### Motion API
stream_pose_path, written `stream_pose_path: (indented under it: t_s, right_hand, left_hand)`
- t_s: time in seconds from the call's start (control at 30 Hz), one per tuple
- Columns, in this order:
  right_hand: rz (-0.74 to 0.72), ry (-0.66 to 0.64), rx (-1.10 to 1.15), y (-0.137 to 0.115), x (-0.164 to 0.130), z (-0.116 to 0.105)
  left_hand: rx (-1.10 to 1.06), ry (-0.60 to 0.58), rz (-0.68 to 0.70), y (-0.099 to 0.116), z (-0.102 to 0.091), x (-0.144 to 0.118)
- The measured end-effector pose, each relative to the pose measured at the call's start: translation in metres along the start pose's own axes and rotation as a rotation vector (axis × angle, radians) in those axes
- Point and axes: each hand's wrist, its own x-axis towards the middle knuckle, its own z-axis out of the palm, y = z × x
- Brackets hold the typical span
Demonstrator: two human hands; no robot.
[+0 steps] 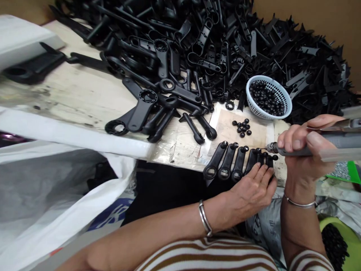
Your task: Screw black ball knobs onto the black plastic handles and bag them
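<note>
Now — left hand flat, fingers together on black levers; right hand gripping driver.

A row of black plastic handles lay side by side at the table's six o'clock edge; a grey power screwdriver pointed toward nine o'clock at the rightmost.

Occlusions and cut-offs, head view

Left hand covers the lower ends of the rightmost black handles in the row. Powered screwdriver runs off right edge, body blurred; bit tip too small to read. Green bin cropped at corner. White bag hides whatever lies under the table edge.
</note>
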Motion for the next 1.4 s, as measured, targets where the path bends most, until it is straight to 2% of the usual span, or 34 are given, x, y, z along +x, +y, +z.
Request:
stream_pose_path:
  t_s: [0.37,0.67,0.77,1.4]
  right_hand:
    - [0.009,-0.006,-0.029,-0.001,-0.005,-0.001]
    - [0.139,0.142,-0.03,-0.003,-0.001,0.006]
    - [0.143,0.17,-0.021,-0.003,-0.001,0.008]
    - [0.116,0.14,0.037,0.002,0.0,0.01]
  left_hand:
    - [-0.021,-0.006,-0.011,-0.001,-0.002,0.0]
    - [-0.02,-0.013,-0.011,-0.002,-0.003,-0.001]
    - [-0.02,-0.024,-0.006,-0.001,-0.002,-0.002]
    - [-0.03,-0.053,0.002,-0.003,-0.007,-0.001]
